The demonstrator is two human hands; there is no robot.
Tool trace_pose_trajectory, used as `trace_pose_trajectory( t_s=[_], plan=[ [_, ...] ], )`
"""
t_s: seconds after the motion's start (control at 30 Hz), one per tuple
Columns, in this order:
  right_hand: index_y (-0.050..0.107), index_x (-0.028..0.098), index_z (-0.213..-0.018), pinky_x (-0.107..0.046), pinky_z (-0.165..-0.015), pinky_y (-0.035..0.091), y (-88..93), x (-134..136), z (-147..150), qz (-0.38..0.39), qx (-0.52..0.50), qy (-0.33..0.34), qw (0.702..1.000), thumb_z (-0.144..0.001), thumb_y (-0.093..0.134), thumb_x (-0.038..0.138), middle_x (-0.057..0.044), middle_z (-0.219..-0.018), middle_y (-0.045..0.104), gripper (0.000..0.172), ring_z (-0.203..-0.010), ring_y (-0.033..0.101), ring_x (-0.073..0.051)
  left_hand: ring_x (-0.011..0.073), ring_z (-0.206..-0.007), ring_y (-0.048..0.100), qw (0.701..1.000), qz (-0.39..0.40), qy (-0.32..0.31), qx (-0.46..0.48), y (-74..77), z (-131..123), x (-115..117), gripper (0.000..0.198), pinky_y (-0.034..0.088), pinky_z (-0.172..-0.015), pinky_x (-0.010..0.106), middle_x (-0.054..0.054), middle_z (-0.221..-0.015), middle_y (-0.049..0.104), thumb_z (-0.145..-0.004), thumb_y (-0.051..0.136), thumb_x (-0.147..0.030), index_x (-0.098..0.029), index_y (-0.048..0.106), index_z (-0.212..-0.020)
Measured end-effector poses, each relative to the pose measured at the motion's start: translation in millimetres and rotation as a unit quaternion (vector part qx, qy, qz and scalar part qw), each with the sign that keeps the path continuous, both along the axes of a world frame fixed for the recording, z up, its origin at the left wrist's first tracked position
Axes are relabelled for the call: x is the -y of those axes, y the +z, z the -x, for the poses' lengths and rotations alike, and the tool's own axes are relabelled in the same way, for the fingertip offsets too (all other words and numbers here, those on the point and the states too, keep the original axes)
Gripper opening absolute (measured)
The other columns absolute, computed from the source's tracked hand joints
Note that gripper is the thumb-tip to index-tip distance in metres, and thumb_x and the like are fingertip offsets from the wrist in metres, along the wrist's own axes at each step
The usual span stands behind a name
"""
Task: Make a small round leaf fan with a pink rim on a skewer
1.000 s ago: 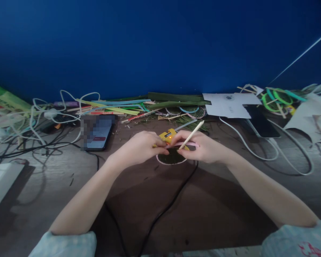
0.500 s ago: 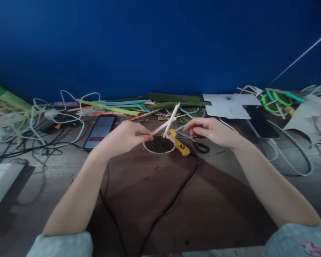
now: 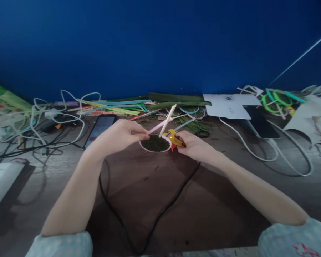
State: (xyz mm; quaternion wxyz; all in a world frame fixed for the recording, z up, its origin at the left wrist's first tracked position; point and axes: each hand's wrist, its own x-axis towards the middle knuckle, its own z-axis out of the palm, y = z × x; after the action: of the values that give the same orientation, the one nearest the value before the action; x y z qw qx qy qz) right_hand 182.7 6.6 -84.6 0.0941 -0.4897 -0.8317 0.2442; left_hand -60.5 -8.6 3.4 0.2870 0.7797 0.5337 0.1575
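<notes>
My left hand [image 3: 125,137] pinches the left edge of a small oval piece [image 3: 155,144] with a pink rim and a dark green, leafy-looking face. A pale wooden stick [image 3: 168,120] rises at a slant from its far edge. Beside the stick a pink strip [image 3: 158,125] also slants up to the right. My right hand [image 3: 192,144] is wrapped around a yellow glue gun [image 3: 173,137] with an orange light lit on its side. The glue gun is close to the right edge of the oval piece; whether they touch I cannot tell.
The black cord [image 3: 173,200] loops across the near tabletop. Scissors handles [image 3: 202,134] show behind my right hand. Green leaf strips [image 3: 176,97] and coloured strips line the back. Phones [image 3: 103,125], white cables [image 3: 240,139] and a power strip [image 3: 5,178] lie at the sides.
My right hand has come down and left and taken hold of the glue gun. The oval piece has shifted slightly left with my left hand.
</notes>
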Motion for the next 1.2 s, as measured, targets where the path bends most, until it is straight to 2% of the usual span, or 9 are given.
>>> trace_pose_trajectory(
  t_s=[0.17,0.3,0.37,0.47,0.57,0.77,1.0,1.13,1.2],
  plan=[
    [0.056,0.017,-0.086,-0.032,-0.07,0.043,9.2,-4,-3,0.033,-0.017,-0.001,0.999,-0.071,0.051,0.019,-0.006,-0.087,0.048,0.017,-0.079,0.052,-0.019,0.016,-0.075,0.059,1.0,-0.002,-0.019,0.012,0.3,0,1,0.021,0.043,-0.069,0.025,0.001,-0.082,0.068,-0.077,0.058,-0.037,-0.021,0.071,-0.077],
    [0.053,0.017,-0.09,-0.036,-0.071,0.046,16.6,-8,-8,0.032,-0.102,-0.075,0.991,-0.067,0.058,0.023,-0.007,-0.091,0.054,0.024,-0.083,0.054,-0.021,0.0151,-0.073,0.059,1.0,-0.021,-0.015,0.003,2.8,-1,2,0.021,0.042,-0.066,0.024,0.001,-0.079,0.067,-0.078,0.057,-0.036,-0.02,0.07,-0.077],
    [0.049,0.018,-0.094,-0.037,-0.068,0.049,22.4,-10,-11,0.087,-0.194,-0.111,0.971,-0.066,0.061,0.023,-0.008,-0.097,0.057,0.031,-0.084,0.057,-0.022,0.0152,-0.074,0.059,0.999,-0.036,-0.019,0.002,4.1,-1,3,0.022,0.042,-0.067,0.024,0.001,-0.079,0.067,-0.078,0.056,-0.037,-0.019,0.07,-0.079],
    [0.043,0.02,-0.099,-0.037,-0.063,0.053,34.8,-13,-16,0.197,-0.331,-0.126,0.914,-0.061,0.064,0.016,-0.009,-0.104,0.058,0.044,-0.083,0.062,-0.023,0.0154,-0.076,0.059,0.998,-0.048,-0.027,-0.004,6.5,1,5,0.023,0.042,-0.069,0.024,0.001,-0.081,0.067,-0.08,0.054,-0.037,-0.02,0.07,-0.08],
    [0.044,0.021,-0.102,-0.035,-0.064,0.054,45.5,-14,-21,0.25,-0.384,-0.108,0.882,-0.058,0.063,0.009,-0.008,-0.102,0.062,0.049,-0.089,0.063,-0.025,0.0151,-0.076,0.058,0.998,-0.056,-0.032,-0.014,9.5,3,6,0.023,0.042,-0.069,0.024,0.0,-0.083,0.067,-0.081,0.053,-0.036,-0.021,0.07,-0.081],
    [0.05,0.02,-0.099,-0.026,-0.048,0.05,49.5,-17,-35,0.256,-0.433,-0.051,0.863,-0.063,0.067,0.012,-0.004,-0.088,0.066,0.041,-0.067,0.066,-0.019,0.0143,-0.077,0.059,0.997,-0.071,-0.038,-0.013,13.6,7,8,0.021,0.042,-0.071,0.023,0.0,-0.082,0.067,-0.081,0.053,-0.035,-0.022,0.07,-0.083],
    [0.057,0.018,-0.103,-0.02,-0.045,0.045,50.5,-20,-45,0.283,-0.47,0.011,0.836,-0.069,0.068,0.018,-0.006,-0.092,0.066,0.036,-0.062,0.062,-0.012,0.0154,-0.079,0.06,0.996,-0.079,-0.034,-0.015,14.4,9,9,0.022,0.044,-0.072,0.024,0.001,-0.085,0.068,-0.081,0.053,-0.036,-0.022,0.07,-0.083],
    [0.061,0.013,-0.088,-0.017,-0.037,0.038,46.5,-20,-46,0.284,-0.5,0.049,0.817,-0.073,0.067,0.024,-0.005,-0.081,0.064,0.019,-0.048,0.053,-0.006,0.0151,-0.077,0.06,0.996,-0.085,-0.041,-0.01,15.4,7,9,0.024,0.044,-0.069,0.024,0.002,-0.083,0.068,-0.082,0.052,-0.037,-0.021,0.07,-0.082],
    [0.061,0.011,-0.082,-0.017,-0.035,0.037,45.2,-19,-45,0.279,-0.508,0.064,0.812,-0.075,0.065,0.029,-0.005,-0.079,0.062,0.02,-0.046,0.053,-0.006,0.0147,-0.075,0.059,0.995,-0.083,-0.046,-0.014,16.2,5,10,0.024,0.043,-0.067,0.024,0.002,-0.081,0.068,-0.082,0.051,-0.036,-0.021,0.07,-0.082]
  ],
)
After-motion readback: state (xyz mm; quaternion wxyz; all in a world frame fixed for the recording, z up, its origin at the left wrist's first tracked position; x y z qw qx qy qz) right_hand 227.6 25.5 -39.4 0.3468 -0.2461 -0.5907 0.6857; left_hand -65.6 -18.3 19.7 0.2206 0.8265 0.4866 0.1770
